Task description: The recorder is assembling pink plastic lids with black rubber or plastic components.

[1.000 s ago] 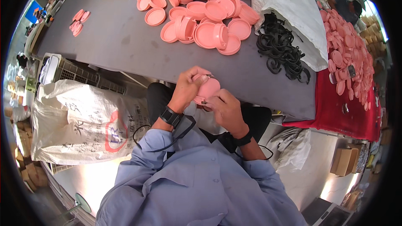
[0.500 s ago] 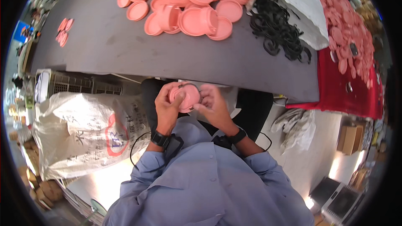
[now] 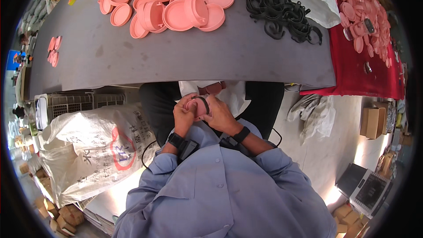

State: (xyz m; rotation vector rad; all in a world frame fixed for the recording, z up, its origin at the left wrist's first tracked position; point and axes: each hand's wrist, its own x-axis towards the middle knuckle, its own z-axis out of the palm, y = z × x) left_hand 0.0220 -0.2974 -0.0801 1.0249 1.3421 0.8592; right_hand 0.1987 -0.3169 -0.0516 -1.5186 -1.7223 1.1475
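Both of my hands are closing around one small pink lid (image 3: 195, 105), held close to my chest, below the near edge of the desk (image 3: 185, 61). My left hand (image 3: 184, 117) is cupping the lid from the left with its fingers wrapped behind it, and my right hand (image 3: 220, 113) is pressing in from the right, its grip working a black rubber ring (image 3: 203, 104) along the lid's rim. The ring is lying curved over the right side of the lid, so it is sitting directly under my right fingertips, and that hand is the nearer one to it. The lid is facing roughly up toward me, tilted a little to the left; how far the ring is seated I cannot tell.

Well apart, up on the desk, a heap of pink lids (image 3: 176, 4) is lying at the far side, with a tangle of black rings (image 3: 282, 11) just to its right. A white printed sack (image 3: 92, 150) is standing on the floor at my left.
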